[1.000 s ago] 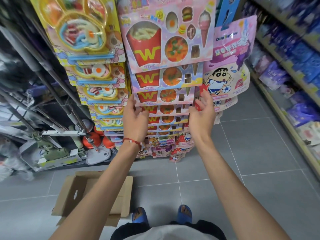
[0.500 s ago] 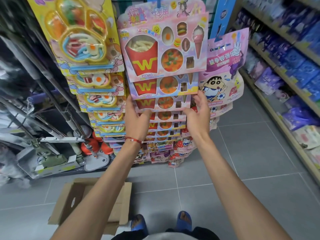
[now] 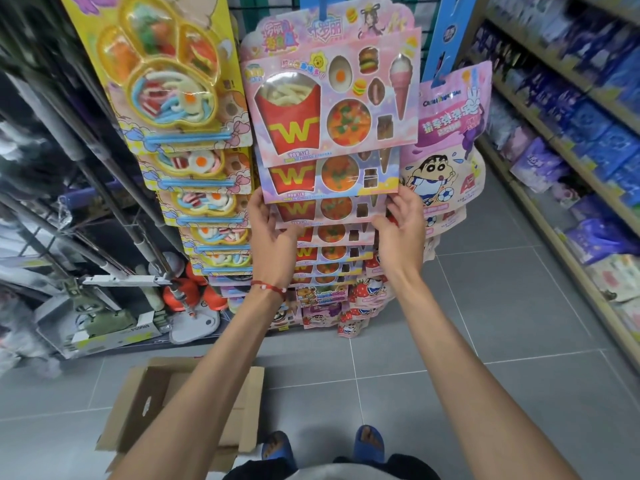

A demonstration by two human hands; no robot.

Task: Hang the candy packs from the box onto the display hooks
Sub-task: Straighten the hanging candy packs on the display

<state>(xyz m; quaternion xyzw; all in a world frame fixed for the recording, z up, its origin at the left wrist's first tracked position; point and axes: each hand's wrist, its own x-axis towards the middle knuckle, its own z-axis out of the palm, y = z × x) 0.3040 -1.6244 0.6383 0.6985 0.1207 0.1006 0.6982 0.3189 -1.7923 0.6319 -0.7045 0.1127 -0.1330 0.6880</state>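
A column of pink candy packs (image 3: 332, 109) with a red fries pouch marked W hangs down the middle of the display rack. My left hand (image 3: 273, 233) holds the left edge of the pink pack (image 3: 332, 211) third from the top. My right hand (image 3: 401, 226) pinches the right edge of that same pack. The cardboard box (image 3: 138, 414) lies open on the floor at the lower left, behind my left forearm; I see no packs in the visible part of it.
Yellow candy trays (image 3: 169, 81) hang in a column to the left, purple cartoon pouches (image 3: 446, 157) to the right. A shelf of blue and purple bags (image 3: 588, 126) runs along the right. Metal racks and boxed goods (image 3: 100, 327) fill the left. Grey floor tiles (image 3: 485, 306) lie below.
Both hands have risen along the pink column, from the lower packs to the third from the top. The view has tilted upward.
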